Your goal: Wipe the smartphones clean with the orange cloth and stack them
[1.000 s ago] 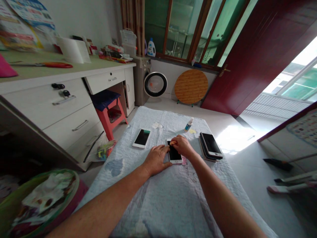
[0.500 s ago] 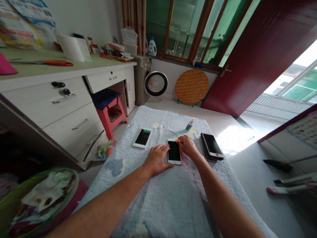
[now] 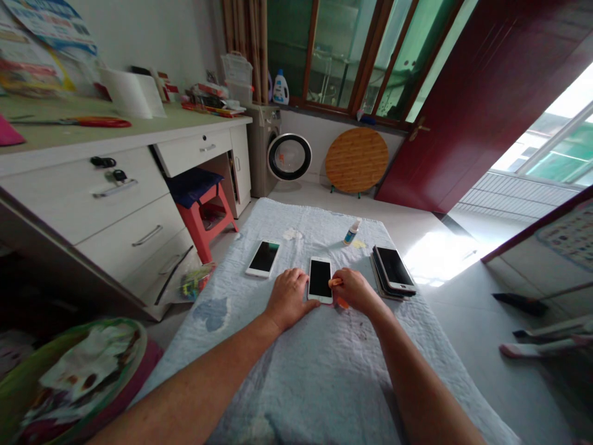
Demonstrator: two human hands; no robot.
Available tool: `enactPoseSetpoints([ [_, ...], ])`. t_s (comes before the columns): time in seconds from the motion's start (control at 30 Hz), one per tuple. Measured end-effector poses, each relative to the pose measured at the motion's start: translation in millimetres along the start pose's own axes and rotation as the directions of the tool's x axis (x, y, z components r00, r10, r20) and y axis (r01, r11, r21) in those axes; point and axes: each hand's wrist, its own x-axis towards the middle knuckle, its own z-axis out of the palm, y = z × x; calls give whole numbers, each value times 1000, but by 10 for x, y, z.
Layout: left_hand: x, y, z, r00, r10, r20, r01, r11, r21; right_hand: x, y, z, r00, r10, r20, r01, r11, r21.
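Note:
A white smartphone [image 3: 320, 279] with a dark screen lies face up on the quilted cloth. My left hand [image 3: 290, 295] holds it by its left side, fingertips at the left edge and thumb at the lower left corner. Pinched in my right hand [image 3: 354, 288] is an orange cloth [image 3: 335, 282], pressed against the phone's right edge; part of the cloth hangs below the fingers. To the left lies a second white smartphone [image 3: 263, 258]. A stack of phones [image 3: 393, 272] sits right of my right hand. A small spray bottle [image 3: 353, 232] stands beyond the phones.
The light blue quilted cloth [image 3: 296, 383] covers the surface under my arms. At the left are a white desk [image 3: 125, 210], a red stool [image 3: 204, 213] and a waste basket [image 3: 143, 352]. A washing machine [image 3: 262, 148] and a round wooden tabletop [image 3: 356, 159] are at the back.
My right hand has slid down along the phone's right edge with the orange cloth. My left hand stays at the phone's left side. The whole view has shifted slightly.

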Motion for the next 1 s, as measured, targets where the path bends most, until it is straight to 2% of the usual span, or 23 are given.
enactPoseSetpoints([
  [0.2,23,6,32,990,-138,24,140,988,-69,-6,-24,75,997,45,-56,-45,999,7],
  [0.37,21,4,59,984,-174,33,176,982,-63,-25,-65,85,994,78,-77,-77,997,15],
  [0.57,31,8,31,990,-140,29,142,986,-87,-34,-126,77,990,118,-81,-115,992,44],
  [0.8,51,-35,-18,997,-55,61,61,993,-100,-24,-89,119,988,125,-88,-119,991,66],
  [1.0,32,-82,-36,1000,-31,-2,31,999,-23,-21,-82,135,986,137,-97,-129,988,81],
])
